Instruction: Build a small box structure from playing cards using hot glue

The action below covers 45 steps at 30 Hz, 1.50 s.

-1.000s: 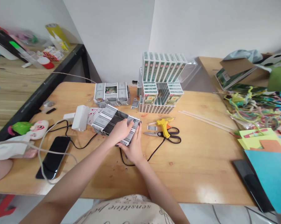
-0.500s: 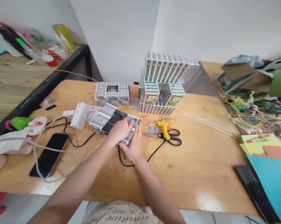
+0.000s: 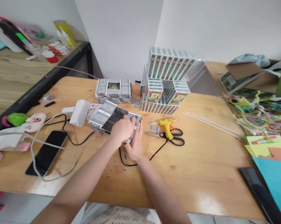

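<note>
Left of the yellow glue gun [image 3: 167, 128], your right hand [image 3: 135, 144] clasps the grey-and-white, dark-centred playing-card box [image 3: 104, 115] between thumb and fingers, while your left hand [image 3: 123, 128] curls against it, grip hidden.

We can pass over the table [image 3: 196, 174] at front right. Near our right hand [image 3: 135, 144], the glue gun [image 3: 166, 127] and scissors [image 3: 162, 135] block a low path; behind them stacked boxes [image 3: 169, 65] rise. Leftward, a cable [image 3: 49, 142] loops over the phone [image 3: 43, 157].
</note>
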{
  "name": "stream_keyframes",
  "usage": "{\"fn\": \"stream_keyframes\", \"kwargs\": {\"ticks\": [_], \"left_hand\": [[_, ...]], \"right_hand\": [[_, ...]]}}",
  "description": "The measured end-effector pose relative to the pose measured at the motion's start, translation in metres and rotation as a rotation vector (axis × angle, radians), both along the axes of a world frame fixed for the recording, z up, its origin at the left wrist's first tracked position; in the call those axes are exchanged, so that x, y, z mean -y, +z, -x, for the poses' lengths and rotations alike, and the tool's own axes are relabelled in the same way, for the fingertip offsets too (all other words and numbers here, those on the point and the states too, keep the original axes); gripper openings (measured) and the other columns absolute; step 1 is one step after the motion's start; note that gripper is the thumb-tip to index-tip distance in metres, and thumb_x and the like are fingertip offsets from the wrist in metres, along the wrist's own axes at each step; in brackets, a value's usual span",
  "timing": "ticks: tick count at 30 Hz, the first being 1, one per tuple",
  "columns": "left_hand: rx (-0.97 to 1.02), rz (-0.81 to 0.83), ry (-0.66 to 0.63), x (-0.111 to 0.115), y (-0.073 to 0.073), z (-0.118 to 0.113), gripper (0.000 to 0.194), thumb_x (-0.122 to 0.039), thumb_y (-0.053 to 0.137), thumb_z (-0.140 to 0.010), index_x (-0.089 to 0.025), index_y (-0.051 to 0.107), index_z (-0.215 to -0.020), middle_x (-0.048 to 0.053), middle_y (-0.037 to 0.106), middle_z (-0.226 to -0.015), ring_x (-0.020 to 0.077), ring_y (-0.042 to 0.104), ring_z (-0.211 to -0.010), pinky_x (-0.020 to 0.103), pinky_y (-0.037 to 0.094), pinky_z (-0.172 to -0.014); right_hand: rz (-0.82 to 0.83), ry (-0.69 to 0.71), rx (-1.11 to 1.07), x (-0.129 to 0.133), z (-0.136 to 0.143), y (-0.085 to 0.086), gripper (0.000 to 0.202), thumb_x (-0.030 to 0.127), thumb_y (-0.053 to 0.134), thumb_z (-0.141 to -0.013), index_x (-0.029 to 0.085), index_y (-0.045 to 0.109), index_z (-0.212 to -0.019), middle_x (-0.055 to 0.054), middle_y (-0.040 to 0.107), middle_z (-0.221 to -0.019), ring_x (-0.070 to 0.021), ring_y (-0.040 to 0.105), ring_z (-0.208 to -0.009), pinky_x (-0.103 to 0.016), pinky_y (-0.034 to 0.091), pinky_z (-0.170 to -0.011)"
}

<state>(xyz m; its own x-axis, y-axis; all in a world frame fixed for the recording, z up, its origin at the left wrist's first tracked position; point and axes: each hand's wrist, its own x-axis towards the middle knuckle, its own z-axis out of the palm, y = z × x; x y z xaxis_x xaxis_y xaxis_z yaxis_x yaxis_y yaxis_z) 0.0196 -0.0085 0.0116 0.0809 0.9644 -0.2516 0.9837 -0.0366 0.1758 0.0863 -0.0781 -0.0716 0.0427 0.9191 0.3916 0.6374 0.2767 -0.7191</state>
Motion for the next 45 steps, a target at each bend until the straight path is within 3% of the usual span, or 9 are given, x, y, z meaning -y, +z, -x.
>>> {"fn": "stream_keyframes", "kwargs": {"ticks": [3,7,10,16,20,32,45], "left_hand": [[0.004,0.004,-0.012,-0.004,0.003,0.005,0.048,-0.042,0.015,-0.092,-0.009,0.048,-0.102,0.021,0.068,-0.087,0.0320,0.067,-0.085,0.037,0.047,-0.069],[0.075,0.156,-0.180,-0.015,0.011,0.026,0.041,-0.041,0.022,-0.091,-0.010,0.048,-0.100,0.021,0.068,-0.094,0.0310,0.066,-0.091,0.033,0.046,-0.070],[0.007,0.173,-0.237,-0.016,0.014,0.037,0.042,-0.044,0.023,-0.090,-0.011,0.047,-0.101,0.022,0.068,-0.093,0.0334,0.066,-0.088,0.036,0.046,-0.067],[-0.127,0.024,-0.185,0.003,0.010,0.028,0.044,-0.040,0.015,-0.092,-0.009,0.044,-0.106,0.020,0.068,-0.082,0.0335,0.067,-0.077,0.038,0.046,-0.062],[-0.163,-0.033,-0.171,0.008,0.009,0.022,0.043,-0.038,0.014,-0.092,-0.010,0.044,-0.105,0.019,0.068,-0.080,0.0335,0.067,-0.076,0.038,0.047,-0.062],[0.016,0.058,-0.093,-0.003,0.001,0.034,0.044,-0.045,0.016,-0.091,-0.013,0.044,-0.103,0.020,0.068,-0.087,0.0335,0.066,-0.082,0.038,0.046,-0.066],[0.162,-0.037,-0.101,-0.010,-0.006,0.038,0.041,-0.046,0.027,-0.091,-0.014,0.052,-0.095,0.016,0.068,-0.088,0.0279,0.066,-0.083,0.032,0.045,-0.067]], "right_hand": [[-0.008,0.032,0.018,-0.001,-0.002,-0.001,0.100,0.071,0.033,-0.081,0.007,-0.012,-0.144,-0.023,-0.003,-0.152,-0.0326,0.000,-0.141,-0.056,0.026,-0.106],[0.001,0.052,0.073,-0.003,-0.001,-0.001,0.113,0.069,0.050,-0.073,0.006,-0.013,-0.143,-0.025,-0.002,-0.152,-0.0340,0.001,-0.141,-0.056,0.027,-0.106],[0.025,0.042,0.090,-0.003,0.003,0.002,0.111,0.061,0.057,-0.074,0.006,-0.010,-0.143,-0.025,0.001,-0.151,-0.0334,0.004,-0.141,-0.055,0.028,-0.106],[0.039,-0.034,0.039,-0.001,0.015,0.010,0.111,0.042,0.067,-0.066,0.003,-0.003,-0.142,-0.027,0.005,-0.150,-0.0342,0.005,-0.141,-0.054,0.027,-0.108],[0.068,-0.069,0.022,0.000,0.021,0.013,0.112,0.041,0.068,-0.065,0.001,-0.002,-0.142,-0.029,0.005,-0.149,-0.0366,0.005,-0.140,-0.056,0.029,-0.106],[0.053,-0.090,0.010,-0.002,0.027,0.019,0.107,0.038,0.068,-0.064,0.001,0.003,-0.141,-0.029,0.013,-0.147,-0.0370,0.010,-0.139,-0.057,0.029,-0.105],[0.051,-0.111,0.022,-0.004,0.026,0.021,0.104,0.042,0.067,-0.064,0.001,0.008,-0.139,-0.030,0.020,-0.145,-0.0364,0.015,-0.138,-0.056,0.029,-0.106]]}}
